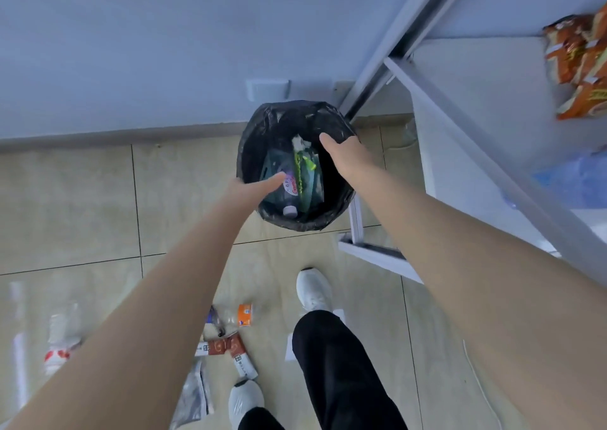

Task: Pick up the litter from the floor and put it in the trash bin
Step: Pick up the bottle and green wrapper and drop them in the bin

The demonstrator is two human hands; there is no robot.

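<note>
The trash bin, lined with a black bag, stands on the tiled floor by the wall. Inside lie a plastic bottle and a green wrapper. My left hand hovers over the bin's near left rim, fingers stretched out, holding nothing. My right hand is over the right side of the bin, open and empty. Behind me on the floor lie a brown-and-white carton, an orange-labelled clear bottle, a silver pouch and a red-and-white bag.
A white metal shelf frame stands right of the bin, its foot on the floor near my shoe. Orange snack packs lie on the shelf. A white cable runs on the floor at right.
</note>
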